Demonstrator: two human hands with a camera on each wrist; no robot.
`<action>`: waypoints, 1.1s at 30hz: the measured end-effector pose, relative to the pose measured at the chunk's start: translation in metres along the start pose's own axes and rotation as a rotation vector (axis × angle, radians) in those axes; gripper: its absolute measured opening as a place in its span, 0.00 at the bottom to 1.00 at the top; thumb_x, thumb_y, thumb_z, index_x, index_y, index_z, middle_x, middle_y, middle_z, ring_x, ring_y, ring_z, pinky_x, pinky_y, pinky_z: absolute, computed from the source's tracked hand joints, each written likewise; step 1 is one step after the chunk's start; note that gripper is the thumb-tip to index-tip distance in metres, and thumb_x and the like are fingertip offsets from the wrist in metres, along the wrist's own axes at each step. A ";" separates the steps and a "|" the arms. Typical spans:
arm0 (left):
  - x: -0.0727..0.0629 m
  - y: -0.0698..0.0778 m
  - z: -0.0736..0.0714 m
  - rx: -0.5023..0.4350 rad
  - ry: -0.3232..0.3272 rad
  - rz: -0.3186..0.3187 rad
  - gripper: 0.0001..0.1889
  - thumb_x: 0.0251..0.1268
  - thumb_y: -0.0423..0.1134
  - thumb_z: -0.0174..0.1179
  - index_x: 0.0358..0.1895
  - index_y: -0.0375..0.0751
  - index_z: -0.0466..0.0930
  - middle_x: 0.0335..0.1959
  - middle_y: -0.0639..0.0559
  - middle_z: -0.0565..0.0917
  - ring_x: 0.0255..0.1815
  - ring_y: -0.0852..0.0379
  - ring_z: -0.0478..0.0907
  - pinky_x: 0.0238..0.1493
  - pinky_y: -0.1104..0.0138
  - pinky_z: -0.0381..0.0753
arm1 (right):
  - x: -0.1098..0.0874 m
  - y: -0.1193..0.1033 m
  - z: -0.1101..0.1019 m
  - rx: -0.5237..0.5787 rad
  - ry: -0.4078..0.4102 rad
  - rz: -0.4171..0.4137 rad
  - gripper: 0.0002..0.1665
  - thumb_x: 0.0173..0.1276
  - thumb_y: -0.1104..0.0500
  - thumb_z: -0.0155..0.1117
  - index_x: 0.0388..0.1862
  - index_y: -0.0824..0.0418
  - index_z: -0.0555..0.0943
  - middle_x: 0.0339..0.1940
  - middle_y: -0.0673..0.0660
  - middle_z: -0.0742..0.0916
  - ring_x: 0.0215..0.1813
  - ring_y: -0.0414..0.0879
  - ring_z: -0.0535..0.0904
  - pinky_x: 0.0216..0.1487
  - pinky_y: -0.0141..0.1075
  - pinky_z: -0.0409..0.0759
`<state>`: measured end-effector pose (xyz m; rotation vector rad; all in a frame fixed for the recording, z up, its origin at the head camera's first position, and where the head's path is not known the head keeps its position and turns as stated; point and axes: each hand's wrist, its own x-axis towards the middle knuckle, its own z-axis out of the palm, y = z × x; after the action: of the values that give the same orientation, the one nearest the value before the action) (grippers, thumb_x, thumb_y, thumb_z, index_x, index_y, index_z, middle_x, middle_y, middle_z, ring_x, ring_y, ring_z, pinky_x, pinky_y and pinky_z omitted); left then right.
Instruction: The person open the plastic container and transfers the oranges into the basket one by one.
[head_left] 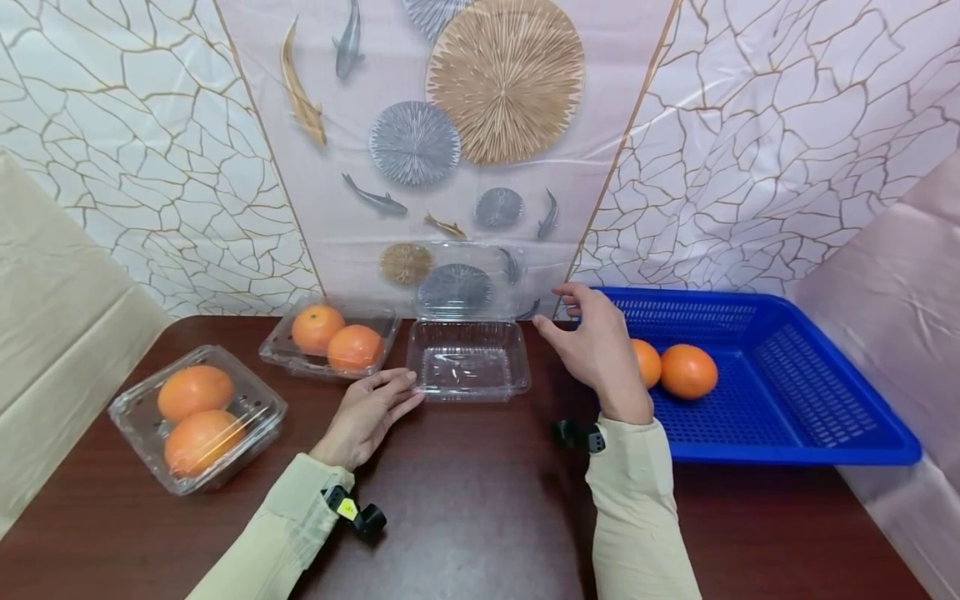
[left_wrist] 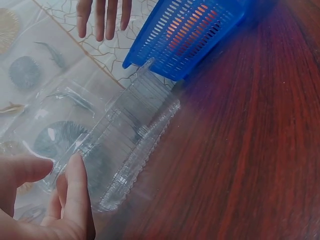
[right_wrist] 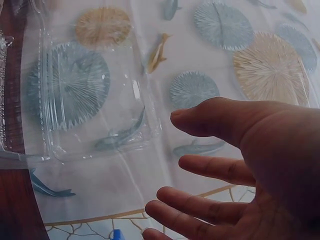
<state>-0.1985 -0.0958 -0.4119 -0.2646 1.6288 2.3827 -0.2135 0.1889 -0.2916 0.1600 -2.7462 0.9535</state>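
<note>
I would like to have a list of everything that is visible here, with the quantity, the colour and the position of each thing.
Table: 1, dark reddish-brown, under everything
Open box: 1, clear, rear middle of the table, lid raised
Closed boxes: 2, clear, on the table's left side
Basket: 1, blue, on the right
Orange fruits: 6 visible, orange, two per closed box, two in the basket
Patterned backdrop: 1, pale with gold and grey, behind the table
Side cloths: 2, beige and pale pink, left and right
Wrist devices: 2, black, one per wrist
Sleeves: 2, pale yellow-green, on the forearms
Hands: 2, bare, left by the open box, right near the basket
</note>
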 end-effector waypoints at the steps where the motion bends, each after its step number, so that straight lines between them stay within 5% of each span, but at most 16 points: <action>1: 0.000 0.000 0.000 0.000 0.000 -0.001 0.25 0.78 0.31 0.54 0.73 0.26 0.62 0.71 0.36 0.69 0.61 0.56 0.79 0.61 0.67 0.86 | 0.000 0.000 0.001 -0.001 -0.002 -0.001 0.31 0.72 0.51 0.67 0.70 0.61 0.75 0.65 0.67 0.81 0.67 0.63 0.77 0.68 0.58 0.77; 21: -0.001 -0.001 0.002 -0.002 0.024 -0.001 0.25 0.78 0.30 0.54 0.73 0.27 0.64 0.69 0.37 0.70 0.55 0.58 0.81 0.59 0.68 0.87 | 0.002 -0.010 0.020 -0.009 -0.033 -0.063 0.30 0.69 0.50 0.70 0.67 0.60 0.77 0.62 0.65 0.83 0.64 0.58 0.80 0.65 0.53 0.81; 33: 0.000 -0.004 0.017 -0.021 0.042 0.020 0.23 0.78 0.30 0.54 0.71 0.26 0.66 0.65 0.38 0.74 0.56 0.55 0.79 0.59 0.67 0.88 | 0.003 -0.008 0.025 -0.032 -0.106 -0.045 0.31 0.69 0.48 0.70 0.67 0.58 0.77 0.60 0.64 0.84 0.60 0.57 0.82 0.63 0.53 0.82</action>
<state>-0.1972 -0.0785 -0.4095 -0.3065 1.6326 2.4261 -0.2191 0.1674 -0.3053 0.2728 -2.8395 0.9135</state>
